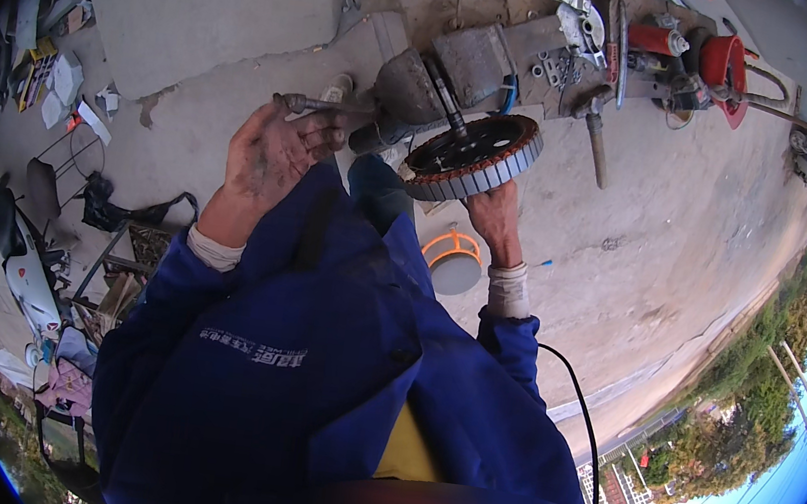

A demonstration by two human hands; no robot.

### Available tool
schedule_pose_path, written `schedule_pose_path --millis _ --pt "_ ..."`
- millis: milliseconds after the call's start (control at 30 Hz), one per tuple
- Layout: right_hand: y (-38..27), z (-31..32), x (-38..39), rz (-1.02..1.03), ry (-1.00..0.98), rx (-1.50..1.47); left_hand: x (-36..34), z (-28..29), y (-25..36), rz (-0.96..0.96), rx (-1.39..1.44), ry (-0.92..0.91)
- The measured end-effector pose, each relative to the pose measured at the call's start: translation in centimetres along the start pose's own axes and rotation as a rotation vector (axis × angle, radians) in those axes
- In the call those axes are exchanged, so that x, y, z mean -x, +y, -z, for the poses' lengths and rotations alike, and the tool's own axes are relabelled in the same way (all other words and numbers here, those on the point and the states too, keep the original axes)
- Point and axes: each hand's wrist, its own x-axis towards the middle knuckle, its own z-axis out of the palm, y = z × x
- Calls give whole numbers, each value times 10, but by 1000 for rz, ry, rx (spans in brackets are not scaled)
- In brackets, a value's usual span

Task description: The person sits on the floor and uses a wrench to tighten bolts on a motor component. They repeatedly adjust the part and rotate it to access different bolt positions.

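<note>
Copper windings and a grey segmented rim identify the motor stator [475, 165], tilted on its shaft [449, 106] just beside the metal vise [409, 86]. Right grip [495, 213] bears on the stator's near rim from below; fingertips are hidden, so closure cannot be told. Left grip [274, 161], palm up and fingers half curled, lies at the handle bar [319, 106]; whether it clasps the bar cannot be told. A hammer [597, 147] rests at the edge of the desk [536, 37].
</note>
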Motion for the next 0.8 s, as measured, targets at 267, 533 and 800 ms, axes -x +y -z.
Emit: schedule_pose_path --millis 267,533,800 --pt "-28 -1 3 140 149 -3 -89 21 14 -456 -756 -140" --pt "-29 -3 4 167 169 5 -122 15 18 -641 -1311 156" --pt "-30 3 6 66 53 -26 -196 103 13 -545 -1682 112"
